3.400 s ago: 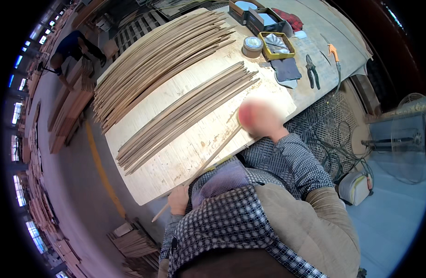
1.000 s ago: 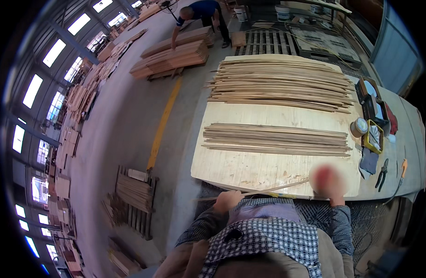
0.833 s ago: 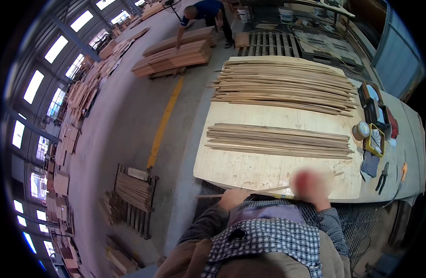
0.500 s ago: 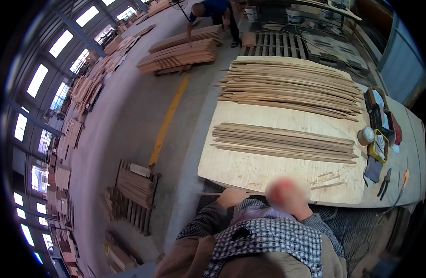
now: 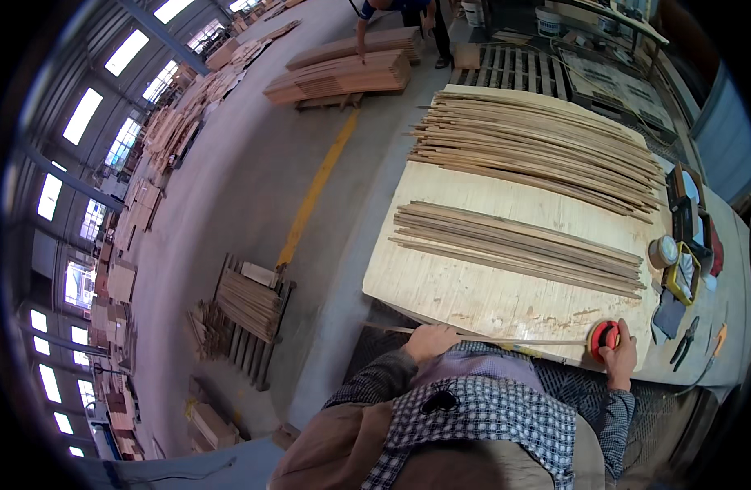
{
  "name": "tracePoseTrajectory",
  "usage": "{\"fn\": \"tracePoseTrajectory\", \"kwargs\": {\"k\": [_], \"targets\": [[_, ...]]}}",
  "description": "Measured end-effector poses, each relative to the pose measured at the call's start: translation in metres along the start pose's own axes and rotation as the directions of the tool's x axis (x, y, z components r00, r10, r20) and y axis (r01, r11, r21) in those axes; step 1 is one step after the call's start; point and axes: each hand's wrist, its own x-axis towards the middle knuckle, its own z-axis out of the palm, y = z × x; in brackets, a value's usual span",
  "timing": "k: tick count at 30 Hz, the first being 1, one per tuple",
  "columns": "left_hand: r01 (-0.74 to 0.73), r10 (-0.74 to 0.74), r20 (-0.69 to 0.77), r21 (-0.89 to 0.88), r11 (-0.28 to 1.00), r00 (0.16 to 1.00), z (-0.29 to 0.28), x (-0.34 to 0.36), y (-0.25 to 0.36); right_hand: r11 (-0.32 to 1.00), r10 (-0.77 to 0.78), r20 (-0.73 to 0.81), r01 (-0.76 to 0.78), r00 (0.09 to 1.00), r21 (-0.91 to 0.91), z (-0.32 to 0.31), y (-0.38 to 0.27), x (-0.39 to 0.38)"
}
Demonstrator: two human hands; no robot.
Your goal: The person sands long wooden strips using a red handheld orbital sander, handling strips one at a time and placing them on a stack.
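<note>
A thin wooden strip point(image 5: 526, 340) lies along the near edge of the pale board-topped table. My left hand point(image 5: 432, 341) is closed over it, and its left end sticks out past the table. At the near right corner of the board, my right hand point(image 5: 622, 358) grips a round red and black hand tool point(image 5: 604, 339), whose exact kind I cannot make out. The tool is at the strip's right end; its underside is hidden. Beyond my hands lies a small row of thin strips point(image 5: 518, 249), with a larger pile of strips point(image 5: 539, 151) farther back.
On the right stand a round tin point(image 5: 664, 251), a yellow basket point(image 5: 683, 278) and dark boxes point(image 5: 690, 200). A grey cloth point(image 5: 671, 314), pliers point(image 5: 684, 343) and an orange-handled tool point(image 5: 717, 341) lie nearer. Another person point(image 5: 400, 16) bends over stacked boards point(image 5: 343, 77) at far left.
My right hand has moved right along the strip with the red tool, now at the board's right corner. My left hand still holds the strip. The whole view has shifted slightly.
</note>
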Motion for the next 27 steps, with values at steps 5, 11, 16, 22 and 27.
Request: {"fn": "tracePoseTrajectory", "kwargs": {"k": [5, 11, 16, 22, 27], "targets": [[0.08, -0.075, 0.128, -0.03, 0.996, 0.989, 0.0, 0.027, 0.006, 0.975, 0.123, 0.225, -0.16, 0.967, 0.151, -0.02, -0.079, -0.01], [0.078, -0.046, 0.202, -0.156, 0.985, 0.978, -0.019, 0.013, 0.007, 0.951, -0.236, 0.21, 0.181, 0.949, 0.25, 0.006, -0.152, -0.022], [0.208, -0.211, 0.238, 0.038, 0.977, 0.948, -0.015, 0.027, 0.011, 0.979, 0.058, 0.178, -0.091, 0.982, 0.181, -0.015, -0.106, -0.015], [0.216, -0.228, 0.244, 0.075, 0.973, 0.943, 0.002, 0.019, 0.0, 0.923, 0.379, 0.029, -0.38, 0.925, 0.055, -0.036, -0.02, -0.004], [0.185, -0.196, 0.154, 0.081, 0.979, 0.968, 0.014, 0.013, -0.009, 0.95, 0.283, 0.155, -0.299, 0.947, 0.092, -0.03, -0.039, -0.012]]}}
